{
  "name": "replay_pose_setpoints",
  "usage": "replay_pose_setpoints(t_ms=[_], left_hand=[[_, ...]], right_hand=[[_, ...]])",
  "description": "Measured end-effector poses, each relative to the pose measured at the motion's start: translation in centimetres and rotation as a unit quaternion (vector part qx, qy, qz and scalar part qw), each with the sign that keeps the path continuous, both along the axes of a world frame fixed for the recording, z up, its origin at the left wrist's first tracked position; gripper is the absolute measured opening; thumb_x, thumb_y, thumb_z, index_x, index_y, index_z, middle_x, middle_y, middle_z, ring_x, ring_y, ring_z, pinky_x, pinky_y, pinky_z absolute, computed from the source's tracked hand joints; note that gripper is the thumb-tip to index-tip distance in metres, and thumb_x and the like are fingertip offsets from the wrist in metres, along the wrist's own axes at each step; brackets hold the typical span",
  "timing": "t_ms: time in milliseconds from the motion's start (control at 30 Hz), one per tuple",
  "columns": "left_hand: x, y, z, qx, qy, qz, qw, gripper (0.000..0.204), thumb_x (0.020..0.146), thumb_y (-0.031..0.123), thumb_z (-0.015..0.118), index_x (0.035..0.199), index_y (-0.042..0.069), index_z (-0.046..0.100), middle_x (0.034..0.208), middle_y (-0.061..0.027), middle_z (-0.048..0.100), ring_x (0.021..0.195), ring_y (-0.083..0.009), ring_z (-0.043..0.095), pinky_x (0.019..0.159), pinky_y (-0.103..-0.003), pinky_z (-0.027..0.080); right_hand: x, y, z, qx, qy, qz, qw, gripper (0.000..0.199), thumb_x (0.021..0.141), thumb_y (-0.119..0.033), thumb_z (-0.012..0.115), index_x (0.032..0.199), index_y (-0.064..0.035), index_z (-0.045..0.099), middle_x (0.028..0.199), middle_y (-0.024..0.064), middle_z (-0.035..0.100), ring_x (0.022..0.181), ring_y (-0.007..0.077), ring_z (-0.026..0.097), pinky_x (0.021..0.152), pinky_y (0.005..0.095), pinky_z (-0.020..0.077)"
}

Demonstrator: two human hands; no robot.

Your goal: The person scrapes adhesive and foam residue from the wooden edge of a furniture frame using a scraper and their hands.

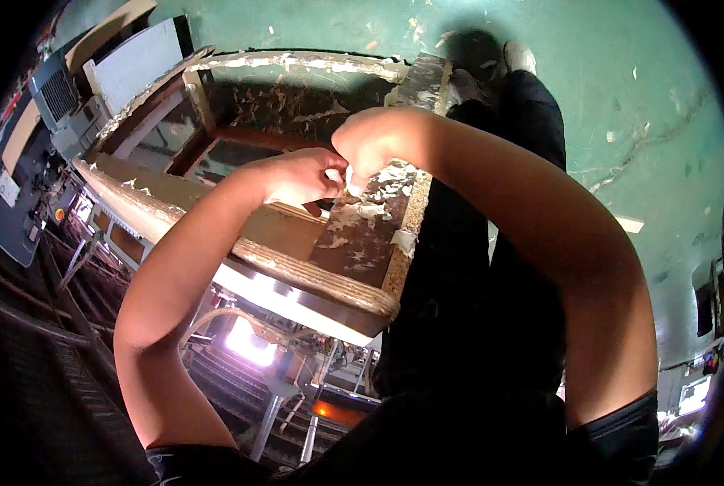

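Observation:
A long wooden frame (342, 296) with rounded edges stands before me, with pale flaky residue clinging to its rims. Across its near right end runs a dark brown board (358, 243), patchy with torn whitish scraps (394, 182). My left hand (301, 176) is over this board, its fingers curled in a pinch. Right against it, my right hand (370, 146) bends down from above with closed fingers, partly hidden by the wrist. A small whitish bit shows between the two hands; what exactly either one grips is too small to tell.
Green floor (605, 105) with scattered scraps spreads behind the frame and to the right. My dark-trousered legs (532, 113) are beside the frame's right end. Grey machinery (58, 93) and a pale panel (139, 61) stand at far left. Metal legs and a bright light (251, 340) show below.

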State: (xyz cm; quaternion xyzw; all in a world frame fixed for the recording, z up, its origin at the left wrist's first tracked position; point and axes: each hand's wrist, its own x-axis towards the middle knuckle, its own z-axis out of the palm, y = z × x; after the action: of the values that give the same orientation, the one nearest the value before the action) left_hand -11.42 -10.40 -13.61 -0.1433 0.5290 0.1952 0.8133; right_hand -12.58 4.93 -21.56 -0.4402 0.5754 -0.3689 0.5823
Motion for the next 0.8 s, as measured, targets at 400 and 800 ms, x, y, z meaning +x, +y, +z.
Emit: replay_pose_setpoints(t_ms=[400, 800], left_hand=[[2.0, -1.1, -0.9, -0.035, 0.097, 0.090, 0.991, 0.018, 0.092, 0.002, 0.062, 0.109, -0.001, 0.070, 0.092, -0.0032, 0.069, 0.082, -0.0099, 0.057, 0.074, -0.030, 0.049], [1.9, 0.9, 0.9, 0.012, 0.255, 0.003, 0.967, 0.012, 0.086, 0.004, 0.073, 0.097, 0.004, 0.070, 0.090, -0.0156, 0.074, 0.086, -0.0336, 0.072, 0.082, -0.042, 0.055]], right_hand=[[3.9, 3.4, -1.4, -0.097, 0.058, -0.130, 0.985, 0.022, 0.096, -0.029, 0.066, 0.099, -0.0074, 0.067, 0.095, 0.0146, 0.071, 0.094, 0.0375, 0.071, 0.077, 0.0507, 0.0567], [9.3, 4.7, -2.4, -0.161, 0.191, -0.316, 0.915, 0.016, 0.093, -0.019, 0.060, 0.102, -0.0064, 0.063, 0.089, 0.0127, 0.062, 0.072, 0.0324, 0.071, 0.060, 0.0450, 0.0589]])
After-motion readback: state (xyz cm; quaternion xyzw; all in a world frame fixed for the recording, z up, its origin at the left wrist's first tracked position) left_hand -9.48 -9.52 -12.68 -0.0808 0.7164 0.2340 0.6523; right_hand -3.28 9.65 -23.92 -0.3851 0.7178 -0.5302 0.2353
